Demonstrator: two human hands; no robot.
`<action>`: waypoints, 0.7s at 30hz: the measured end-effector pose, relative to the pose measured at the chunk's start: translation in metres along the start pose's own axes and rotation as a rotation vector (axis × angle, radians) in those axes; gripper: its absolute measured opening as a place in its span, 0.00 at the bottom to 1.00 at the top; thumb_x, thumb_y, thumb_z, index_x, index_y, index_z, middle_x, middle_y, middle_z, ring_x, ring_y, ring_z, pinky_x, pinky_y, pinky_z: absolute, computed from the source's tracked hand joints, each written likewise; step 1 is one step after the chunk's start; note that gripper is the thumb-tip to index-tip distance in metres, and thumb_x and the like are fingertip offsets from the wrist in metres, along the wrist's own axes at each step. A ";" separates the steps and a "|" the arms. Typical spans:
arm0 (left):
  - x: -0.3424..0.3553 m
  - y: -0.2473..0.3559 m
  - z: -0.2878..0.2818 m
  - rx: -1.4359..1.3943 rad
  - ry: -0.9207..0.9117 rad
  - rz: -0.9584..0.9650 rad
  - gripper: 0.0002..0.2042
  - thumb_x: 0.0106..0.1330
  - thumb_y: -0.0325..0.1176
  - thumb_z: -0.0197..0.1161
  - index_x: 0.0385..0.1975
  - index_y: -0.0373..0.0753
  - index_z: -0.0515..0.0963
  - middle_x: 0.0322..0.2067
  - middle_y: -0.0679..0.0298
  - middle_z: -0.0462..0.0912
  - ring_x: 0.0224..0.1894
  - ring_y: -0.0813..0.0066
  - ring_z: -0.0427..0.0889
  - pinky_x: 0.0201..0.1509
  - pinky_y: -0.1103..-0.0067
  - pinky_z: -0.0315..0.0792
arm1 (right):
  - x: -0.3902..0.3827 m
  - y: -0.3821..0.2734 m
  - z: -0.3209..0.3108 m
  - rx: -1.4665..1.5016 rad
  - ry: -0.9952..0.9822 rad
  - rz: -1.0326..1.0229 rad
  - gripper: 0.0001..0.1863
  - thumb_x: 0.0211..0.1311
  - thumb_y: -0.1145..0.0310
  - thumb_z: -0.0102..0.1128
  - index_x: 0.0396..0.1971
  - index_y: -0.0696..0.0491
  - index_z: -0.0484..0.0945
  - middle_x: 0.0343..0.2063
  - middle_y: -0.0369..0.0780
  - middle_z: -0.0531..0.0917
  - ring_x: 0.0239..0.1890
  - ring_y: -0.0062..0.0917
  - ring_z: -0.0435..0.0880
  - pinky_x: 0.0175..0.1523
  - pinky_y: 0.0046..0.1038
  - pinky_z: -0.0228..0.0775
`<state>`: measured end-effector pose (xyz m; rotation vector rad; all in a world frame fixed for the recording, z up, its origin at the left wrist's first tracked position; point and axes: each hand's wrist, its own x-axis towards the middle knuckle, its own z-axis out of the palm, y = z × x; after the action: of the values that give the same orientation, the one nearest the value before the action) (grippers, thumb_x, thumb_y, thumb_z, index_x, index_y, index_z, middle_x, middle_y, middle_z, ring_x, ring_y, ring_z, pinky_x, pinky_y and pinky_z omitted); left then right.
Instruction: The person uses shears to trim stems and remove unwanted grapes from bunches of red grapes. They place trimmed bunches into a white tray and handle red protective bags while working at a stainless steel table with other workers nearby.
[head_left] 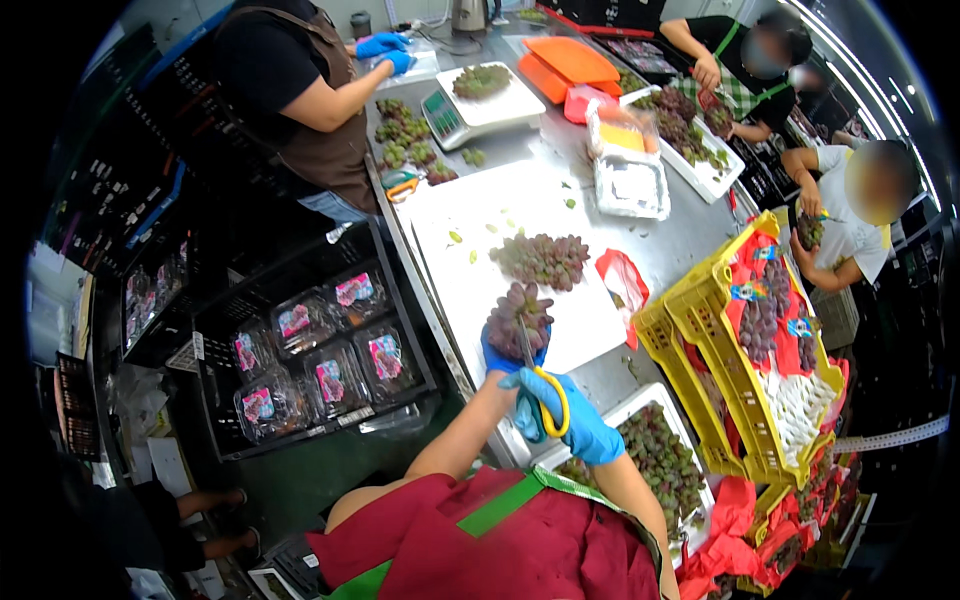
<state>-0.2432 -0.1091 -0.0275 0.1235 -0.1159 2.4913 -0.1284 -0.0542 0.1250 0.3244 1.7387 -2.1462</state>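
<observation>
My left hand, in a darker blue glove, holds up a bunch of purple grapes over the near edge of a white board. My right hand, in a light blue glove, grips yellow-handled scissors, their blades reaching into that bunch. Another bunch lies on the board just beyond, among loose berries and bits. A red wrapper is right of the board. A white tray of grapes sits by my right forearm.
Black crate of clamshell packs at left; stacked yellow crates at right. Scale, orange trays and bags toward the back. Co-workers stand back left, back right and right; a person's legs show lower left.
</observation>
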 end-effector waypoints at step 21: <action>-0.007 -0.006 0.030 0.217 0.141 0.037 0.09 0.61 0.43 0.48 0.29 0.44 0.64 0.33 0.67 0.66 0.35 0.68 0.68 0.32 0.78 0.65 | -0.021 -0.003 0.011 0.079 -0.041 0.001 0.21 0.65 0.56 0.42 0.40 0.61 0.72 0.14 0.35 0.73 0.14 0.16 0.71 0.19 0.17 0.61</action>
<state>-0.2323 -0.1118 0.0016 0.0359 0.2138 2.5347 -0.1102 -0.0620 0.1386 0.2996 1.6344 -2.2085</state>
